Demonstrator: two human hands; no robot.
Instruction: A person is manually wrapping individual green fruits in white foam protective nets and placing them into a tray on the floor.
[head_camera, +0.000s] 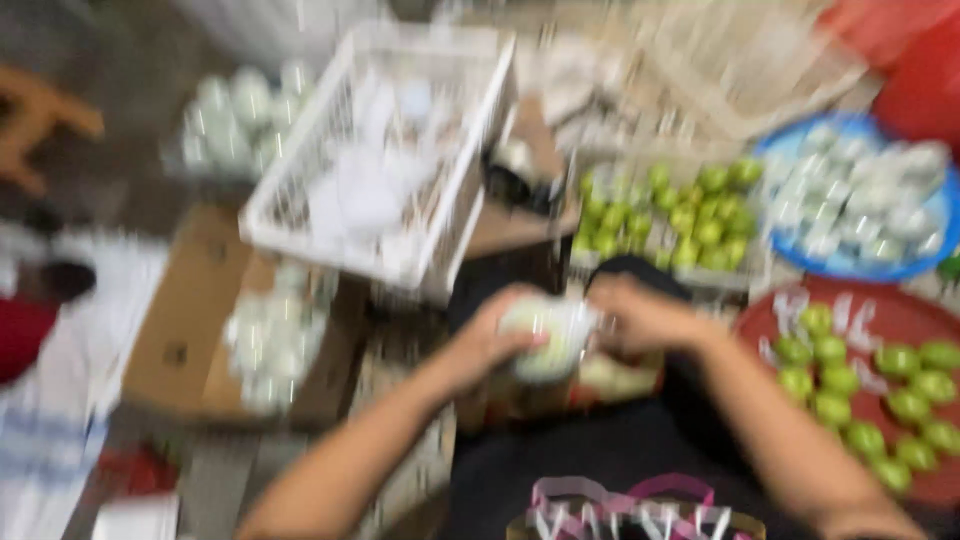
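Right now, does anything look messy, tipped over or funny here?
Yes, the white wire basket sits tilted, propped on the cardboard box rather than lying flat. The picture is too blurred to tell if anything spilled. Both hands, left and right, hold a pale wrapped fruit; the green fruits stay on their red tray.
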